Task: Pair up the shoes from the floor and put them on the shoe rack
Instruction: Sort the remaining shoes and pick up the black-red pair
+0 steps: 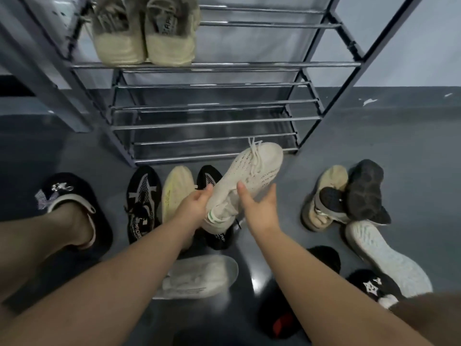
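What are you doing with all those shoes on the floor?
A person is sorting shoes into pairs. The left hand grips the heel of a white knit lace-up sneaker, lifted above the floor, while the right hand is open beside it. One beige pair of sneakers already sits on the grey metal shoe rack. Other shoes lie scattered below.

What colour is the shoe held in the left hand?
Off-white, with white laces; the head view shows the shoe in the left hand.
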The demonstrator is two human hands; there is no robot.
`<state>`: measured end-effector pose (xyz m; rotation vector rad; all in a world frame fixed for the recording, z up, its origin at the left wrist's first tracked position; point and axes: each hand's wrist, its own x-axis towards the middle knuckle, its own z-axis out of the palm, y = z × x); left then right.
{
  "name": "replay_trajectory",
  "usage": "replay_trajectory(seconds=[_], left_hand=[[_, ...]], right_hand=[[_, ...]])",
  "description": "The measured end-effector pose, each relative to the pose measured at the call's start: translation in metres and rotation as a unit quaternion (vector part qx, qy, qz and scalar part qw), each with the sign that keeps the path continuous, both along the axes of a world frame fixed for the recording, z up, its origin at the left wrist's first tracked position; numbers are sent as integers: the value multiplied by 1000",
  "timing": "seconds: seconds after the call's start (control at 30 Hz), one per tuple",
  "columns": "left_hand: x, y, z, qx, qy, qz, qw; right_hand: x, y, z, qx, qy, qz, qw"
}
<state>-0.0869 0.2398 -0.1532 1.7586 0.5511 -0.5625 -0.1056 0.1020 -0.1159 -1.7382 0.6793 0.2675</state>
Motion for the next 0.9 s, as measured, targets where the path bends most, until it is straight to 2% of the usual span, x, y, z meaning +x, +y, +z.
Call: replay_trajectory(seconds=[0.07,0.1,0.2,0.33,0.57,0.77,0.9], left_hand=[[-10,-8,-7,-46,51,45,997],[-14,-12,-8,-73,65,64,993],[-20,-22,-13,-114,89,102,984],[-24,-32,-25,-123,116,96,981],[-6,-57,-46,-95,144,37,984],[1,-74,-75,-65,183,23,981],[6,-85,-90,-51,177,11,983]], right_hand=[[-9,1,-12,116,70,-21,991],[-12,1,-17,145,87,-15,986],[-18,-5,-29,150,79,-18,985],[-18,-19,-35,191,88,-38,977],[-5,-54,-57,185,116,-75,973],[6,-72,-84,177,136,-116,968],[18,-80,-104,140,137,-111,974]])
